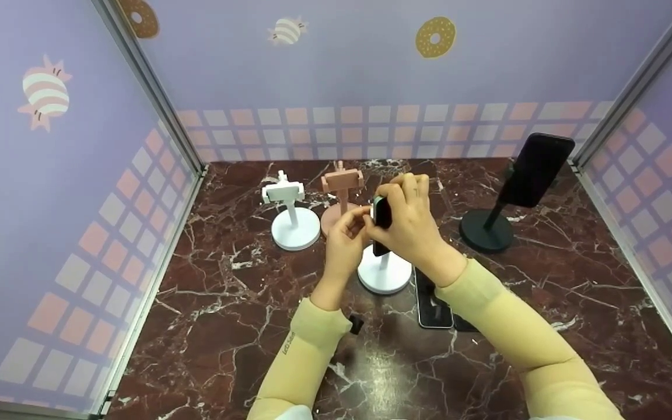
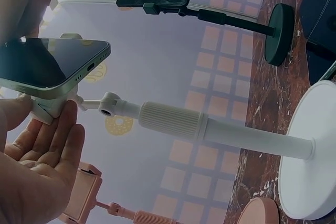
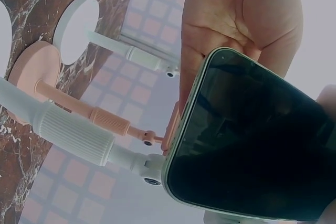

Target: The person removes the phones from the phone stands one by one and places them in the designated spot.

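In front of me stands a white phone stand (image 1: 384,274) with a round base. My right hand (image 1: 415,219) grips a dark-screened smartphone (image 3: 252,140) with a pale green edge at the top of this stand. The smartphone (image 2: 52,61) lies against the stand's white clamp (image 2: 47,109). With thumb and fingertips, my left hand (image 2: 47,171) pinches that clamp from the side away from the right hand. Whether the clamp's far arm sits over the phone is hidden by the phone and the right hand.
A second white stand (image 1: 295,228) and a pink stand (image 1: 343,182) stand behind on the left. At the right, a black stand (image 1: 486,231) carries a black phone (image 1: 537,169). More phones (image 1: 434,306) lie flat beside my right forearm. Patterned walls (image 1: 371,76) border the marble table.
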A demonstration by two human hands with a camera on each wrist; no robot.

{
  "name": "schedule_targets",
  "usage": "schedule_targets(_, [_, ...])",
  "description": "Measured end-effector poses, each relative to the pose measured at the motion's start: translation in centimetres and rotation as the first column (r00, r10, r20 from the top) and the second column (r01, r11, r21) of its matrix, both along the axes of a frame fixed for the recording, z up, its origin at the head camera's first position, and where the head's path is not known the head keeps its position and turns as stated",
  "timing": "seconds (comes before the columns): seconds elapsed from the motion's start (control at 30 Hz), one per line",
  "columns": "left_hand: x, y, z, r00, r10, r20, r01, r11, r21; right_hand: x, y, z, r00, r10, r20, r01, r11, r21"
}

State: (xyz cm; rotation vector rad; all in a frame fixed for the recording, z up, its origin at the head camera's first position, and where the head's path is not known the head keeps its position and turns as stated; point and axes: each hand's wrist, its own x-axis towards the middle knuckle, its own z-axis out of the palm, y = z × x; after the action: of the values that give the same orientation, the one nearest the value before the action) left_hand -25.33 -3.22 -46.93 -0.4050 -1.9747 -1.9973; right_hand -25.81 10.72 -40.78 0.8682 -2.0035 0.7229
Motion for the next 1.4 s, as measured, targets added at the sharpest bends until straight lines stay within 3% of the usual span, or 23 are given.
schedule_targets(0.43, [-0.1,0.0,-0.4,1.000,0.005,0.012,-0.005,1.000,0.019,0.2,0.3,-0.1,1.000,-0.002,-0.005,0.002,1.000,-0.006])
schedule_targets(1.1, [0.0,-0.1,-0.5,0.999,-0.035,0.018,0.033,0.997,0.075,0.6,1.0,-0.2,1.000,0.000,-0.018,0.000,1.000,-0.030])
schedule_targets(1.4, [0.1,-0.3,-0.6,0.999,-0.034,0.004,0.034,0.998,0.050,0.9,1.6,-0.5,1.000,-0.001,-0.018,0.001,0.999,-0.038])
